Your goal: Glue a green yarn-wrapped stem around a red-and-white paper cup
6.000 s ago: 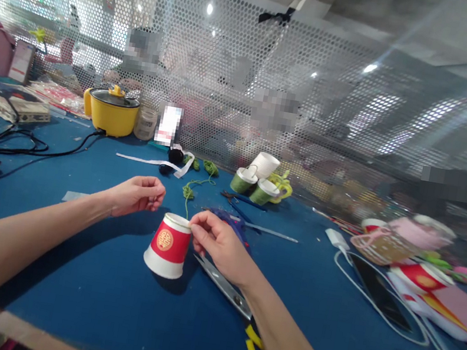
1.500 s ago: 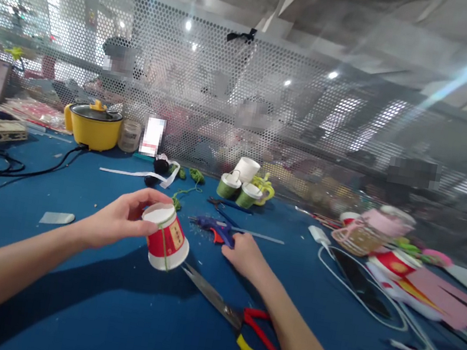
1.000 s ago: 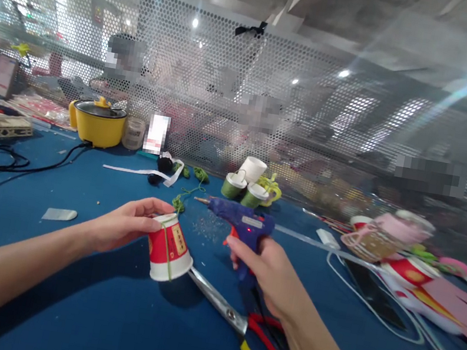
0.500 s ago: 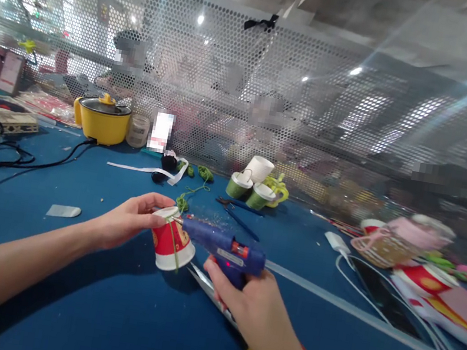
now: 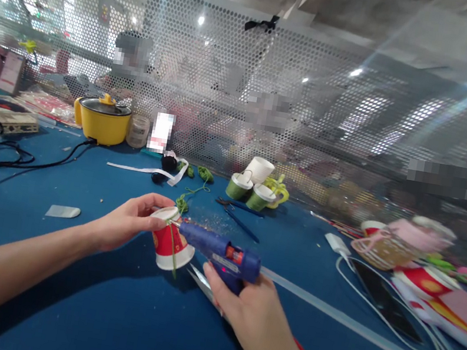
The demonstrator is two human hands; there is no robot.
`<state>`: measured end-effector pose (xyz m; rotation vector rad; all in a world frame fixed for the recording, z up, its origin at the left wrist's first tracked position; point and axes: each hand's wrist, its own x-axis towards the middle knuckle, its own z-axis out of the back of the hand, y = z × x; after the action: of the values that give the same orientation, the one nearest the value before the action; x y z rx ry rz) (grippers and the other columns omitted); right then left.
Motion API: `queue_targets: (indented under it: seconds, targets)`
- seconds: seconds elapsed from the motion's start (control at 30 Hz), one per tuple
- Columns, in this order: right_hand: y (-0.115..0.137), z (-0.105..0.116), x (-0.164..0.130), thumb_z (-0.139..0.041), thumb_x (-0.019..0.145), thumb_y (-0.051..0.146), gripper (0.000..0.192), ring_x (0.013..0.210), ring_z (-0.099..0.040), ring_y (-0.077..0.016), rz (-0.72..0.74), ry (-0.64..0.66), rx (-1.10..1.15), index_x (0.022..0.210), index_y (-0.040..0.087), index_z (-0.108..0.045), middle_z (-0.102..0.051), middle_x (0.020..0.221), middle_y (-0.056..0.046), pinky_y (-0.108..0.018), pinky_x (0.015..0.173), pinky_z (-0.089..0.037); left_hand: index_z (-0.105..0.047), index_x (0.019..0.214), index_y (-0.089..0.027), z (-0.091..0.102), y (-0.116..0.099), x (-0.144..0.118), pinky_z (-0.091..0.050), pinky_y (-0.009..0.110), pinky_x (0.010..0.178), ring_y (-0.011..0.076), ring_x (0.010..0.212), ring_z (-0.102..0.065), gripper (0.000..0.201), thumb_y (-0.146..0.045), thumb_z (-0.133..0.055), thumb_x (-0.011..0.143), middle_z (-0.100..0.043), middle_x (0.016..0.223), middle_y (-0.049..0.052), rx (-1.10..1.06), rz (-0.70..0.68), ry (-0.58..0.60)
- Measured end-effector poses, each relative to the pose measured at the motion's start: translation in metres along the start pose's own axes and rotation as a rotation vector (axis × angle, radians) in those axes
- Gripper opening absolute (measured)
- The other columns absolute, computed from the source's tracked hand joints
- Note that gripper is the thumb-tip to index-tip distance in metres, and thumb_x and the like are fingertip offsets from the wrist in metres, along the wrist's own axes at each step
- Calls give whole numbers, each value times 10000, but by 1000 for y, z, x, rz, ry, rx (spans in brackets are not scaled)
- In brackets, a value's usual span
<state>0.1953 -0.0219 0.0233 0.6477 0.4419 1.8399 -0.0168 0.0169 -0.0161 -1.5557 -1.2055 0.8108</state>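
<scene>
My left hand (image 5: 136, 221) is closed on a red and white paper cup (image 5: 165, 248), tilted with its rim downward and its base up by my fingers. A strand of green yarn (image 5: 174, 249) runs down the cup's side and hangs past its rim. In my right hand (image 5: 253, 310) is a blue hot glue gun (image 5: 208, 242), my fingers wrapped round its handle. Its nozzle points left and meets the cup close to the base, by the yarn. Beneath my right hand lie scissors (image 5: 200, 280), their blades showing and their handles mostly hidden.
Behind the cup lies green yarn (image 5: 204, 175). Wire pliers (image 5: 240, 215) lie near two green-wrapped cups (image 5: 239, 186). At the back left stands a yellow electric pot (image 5: 103, 120). A phone (image 5: 387, 299) with white cables lies at right. A perforated metal screen (image 5: 313, 128) bounds the table.
The glue gun has shifted slightly left and down, its nozzle now a little lower on the cup. My left hand and the cup have barely moved.
</scene>
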Motion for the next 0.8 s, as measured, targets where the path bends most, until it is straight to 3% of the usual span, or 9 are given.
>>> queue_targets:
  seconds: [0.1, 0.47, 0.6, 0.8]
  targets:
    - [0, 2, 2, -494, 750, 337, 218, 595, -608, -200, 32, -10, 23, 782, 174, -634, -651, 632, -43, -299, 585, -495, -537, 948, -163, 0, 0, -1, -378, 332, 827, 170, 846, -561, 346, -234, -667, 635, -606, 932, 51, 19, -6, 7]
    - [-1, 1, 1, -503, 750, 353, 227, 661, -620, -208, 60, -16, -23, 808, 173, -631, -660, 692, -52, -291, 582, -496, -529, 953, -159, 0, 0, 0, -373, 330, 833, 168, 855, -550, 343, -219, -660, 641, -595, 943, 53, 12, -6, 20]
    - [-2, 1, 1, -481, 770, 369, 261, 695, -622, -206, 41, 11, -17, 835, 161, -625, -668, 740, -61, -306, 671, -495, -529, 948, -162, 1, 0, 0, -361, 329, 844, 164, 861, -544, 325, -214, -649, 650, -588, 942, 49, 16, -10, 16]
    - [-3, -1, 0, -477, 775, 362, 260, 651, -616, -209, 50, 12, -46, 856, 164, -626, -666, 723, -68, -308, 615, -494, -529, 952, -164, 1, 0, -2, -357, 326, 840, 167, 872, -537, 337, -218, -654, 643, -583, 953, 50, 7, 0, 24]
